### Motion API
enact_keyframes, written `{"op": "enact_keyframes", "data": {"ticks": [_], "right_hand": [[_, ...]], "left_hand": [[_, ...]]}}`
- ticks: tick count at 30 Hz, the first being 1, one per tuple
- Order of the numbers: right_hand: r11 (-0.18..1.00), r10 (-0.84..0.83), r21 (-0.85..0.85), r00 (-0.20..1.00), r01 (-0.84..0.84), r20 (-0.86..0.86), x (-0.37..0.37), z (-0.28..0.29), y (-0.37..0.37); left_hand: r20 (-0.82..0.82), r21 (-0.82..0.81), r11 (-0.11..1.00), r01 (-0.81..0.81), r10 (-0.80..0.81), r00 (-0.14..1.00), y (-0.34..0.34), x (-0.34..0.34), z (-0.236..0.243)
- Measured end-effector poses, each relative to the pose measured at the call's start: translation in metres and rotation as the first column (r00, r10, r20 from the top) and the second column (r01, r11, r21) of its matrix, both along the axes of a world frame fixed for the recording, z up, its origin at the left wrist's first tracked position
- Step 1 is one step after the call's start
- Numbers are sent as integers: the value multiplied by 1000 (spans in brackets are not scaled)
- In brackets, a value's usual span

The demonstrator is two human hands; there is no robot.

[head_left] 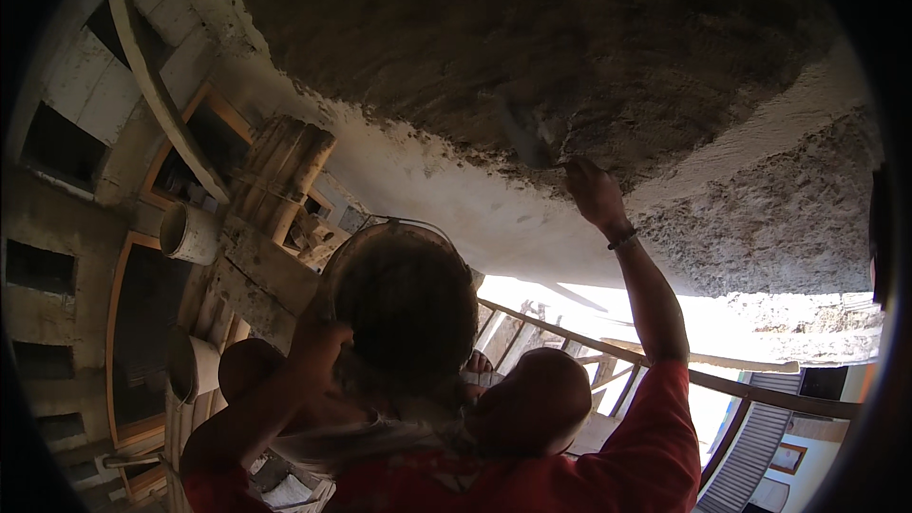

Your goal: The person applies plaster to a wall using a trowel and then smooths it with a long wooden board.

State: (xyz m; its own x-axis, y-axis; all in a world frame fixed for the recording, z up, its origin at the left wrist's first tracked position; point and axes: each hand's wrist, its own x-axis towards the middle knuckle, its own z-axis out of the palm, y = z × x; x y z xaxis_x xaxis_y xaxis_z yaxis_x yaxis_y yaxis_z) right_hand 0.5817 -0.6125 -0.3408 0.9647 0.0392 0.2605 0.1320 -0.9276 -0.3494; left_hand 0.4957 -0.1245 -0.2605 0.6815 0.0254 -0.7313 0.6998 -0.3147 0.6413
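Note:
My right hand (594, 192) is raised, closed on the handle of a metal trowel (527, 138), whose blade is held at a dark, rough patch of wet mortar (627, 47) on the surface above. Pale plaster (446, 190) borders the patch. My left hand (323, 347) grips the near left side of a round bucket (399, 294); its inside is too dark to make out. My bent knees (532, 394) show either side of the bucket, with part of a bare foot between them.
Wooden planks and poles (294, 161) stand at the left with pale round containers (188, 231). A long curved batten (142, 57) crosses the upper left near framed openings (142, 332). A railing (703, 380) runs along the bright open side, with a corrugated panel (750, 456) beyond.

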Motion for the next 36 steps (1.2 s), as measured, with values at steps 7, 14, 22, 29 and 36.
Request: {"op": "enact_keyframes", "data": {"ticks": [7, 14, 22, 29, 36], "right_hand": [[997, -74, -22, 993, 76, 90, -48, 77, -24], [975, -67, -196, 976, 108, 207, -84, 183, -23], [941, 276, -300, 871, -158, 406, -70, 311, 67], [737, 669, -321, 572, -596, 474, -39, 427, 166], [439, 793, 239, 499, -866, 349, -18, 483, 212]], "left_hand": [[123, 32, 992, 125, -128, 984, -3, -3, 5], [313, 7, 969, 248, -237, 920, 17, 1, -56], [257, -84, 995, 62, -39, 966, -11, 0, -6], [206, -50, 999, -11, 21, 978, -15, -8, 17], [176, -209, 968, -141, 179, 968, -16, -11, 8]]}}
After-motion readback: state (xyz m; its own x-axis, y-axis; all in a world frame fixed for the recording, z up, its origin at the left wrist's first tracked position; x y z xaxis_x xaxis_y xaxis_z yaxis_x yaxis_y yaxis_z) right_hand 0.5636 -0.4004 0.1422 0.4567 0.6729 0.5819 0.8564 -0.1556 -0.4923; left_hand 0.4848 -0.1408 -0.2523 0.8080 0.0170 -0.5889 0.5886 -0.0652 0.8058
